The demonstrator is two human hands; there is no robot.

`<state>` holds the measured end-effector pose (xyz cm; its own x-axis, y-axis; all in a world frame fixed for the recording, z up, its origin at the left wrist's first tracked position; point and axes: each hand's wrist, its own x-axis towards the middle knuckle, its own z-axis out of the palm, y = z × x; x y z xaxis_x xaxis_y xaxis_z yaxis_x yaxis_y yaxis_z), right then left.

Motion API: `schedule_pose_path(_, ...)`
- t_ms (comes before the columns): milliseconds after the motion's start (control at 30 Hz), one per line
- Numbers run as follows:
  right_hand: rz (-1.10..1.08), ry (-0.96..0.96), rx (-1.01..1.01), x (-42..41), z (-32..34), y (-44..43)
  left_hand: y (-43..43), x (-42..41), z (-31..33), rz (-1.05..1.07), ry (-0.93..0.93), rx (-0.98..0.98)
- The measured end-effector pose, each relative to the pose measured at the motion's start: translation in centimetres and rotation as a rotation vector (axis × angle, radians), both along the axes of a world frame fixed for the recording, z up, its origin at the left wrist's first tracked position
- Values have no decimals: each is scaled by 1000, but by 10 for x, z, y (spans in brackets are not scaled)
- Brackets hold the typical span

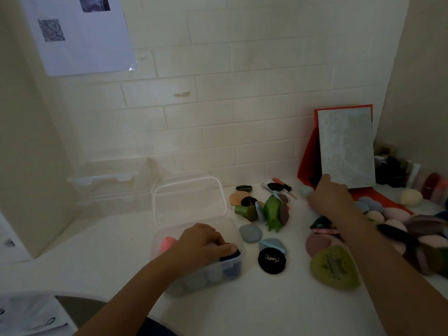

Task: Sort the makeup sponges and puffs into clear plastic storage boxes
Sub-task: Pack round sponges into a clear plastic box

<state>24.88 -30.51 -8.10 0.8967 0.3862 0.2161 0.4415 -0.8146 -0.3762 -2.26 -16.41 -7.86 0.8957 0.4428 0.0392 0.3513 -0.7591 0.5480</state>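
Note:
An open clear plastic box [232, 229] stands on the white counter, lid tilted up behind it. It holds a pink sponge [167, 243] and several grey-blue ones. My left hand [203, 243] is inside the box, fingers closed on a dark blue sponge [234, 255]. My right hand [329, 197] reaches far right, fingertips touching a pale teal sponge [306, 191]; whether it grips it is unclear. Loose between them lie a black puff [271, 260], a green puff [334, 267], a grey sponge [250, 233] and a green sponge holder [274, 212].
More clear boxes [104, 183] are stacked at the back left against the tiled wall. A red-framed stand with a pale panel [346, 146] leans at the back right. A heap of pink, blue and mauve puffs [400, 221] and cosmetic bottles [397, 170] fill the right side.

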Motion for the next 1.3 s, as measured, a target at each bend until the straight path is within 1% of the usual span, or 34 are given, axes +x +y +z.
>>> schedule_pose_path(133,-47,28,-41,7,-14,2,-1,7,-1,20,-15,56)
schedule_pose_path(233,-35,-12,-124,9,-21,1,0,8,-4,17,-18,65)
schedule_pose_path(300,5,-43,-214,11,-25,1,0,8,-5,10,-22,68)
schedule_pose_path(367,13,-33,-264,14,-23,3,0,9,-5,7,-17,78)
schedule_pose_path(467,64,-52,-103,4,-1,5,0,9,-6,7,-2,77)
schedule_pose_path(533,217,-79,35,-12,17,8,1,9,-7,6,6,77)
schedule_pose_path(633,475,17,248,-44,44,12,1,8,-7,13,31,74)
schedule_pose_path(733,658,127,263,-73,57,16,-2,8,-6,50,6,13)
schedule_pose_path(800,718,260,254,-90,59,21,-2,5,-4,66,26,25)
schedule_pose_path(833,724,286,239,-97,60,24,-1,4,-5,92,1,10)
schedule_pose_path(867,720,285,217,-104,60,25,1,3,-7,77,-20,39)
schedule_pose_path(933,721,248,178,-115,58,29,2,5,-6,51,-3,62)
schedule_pose_path(1033,728,221,155,-128,49,35,4,10,-7,46,25,49)
schedule_pose_path(1133,734,241,218,-137,41,43,4,12,-9,34,33,33)
schedule_pose_path(1167,746,200,223,-137,40,44,5,12,-10,37,30,32)
schedule_pose_path(1233,768,51,165,-133,38,44,5,12,-10,40,28,23)
schedule_pose_path(1300,792,5,107,-130,37,43,4,12,-10,32,18,9)
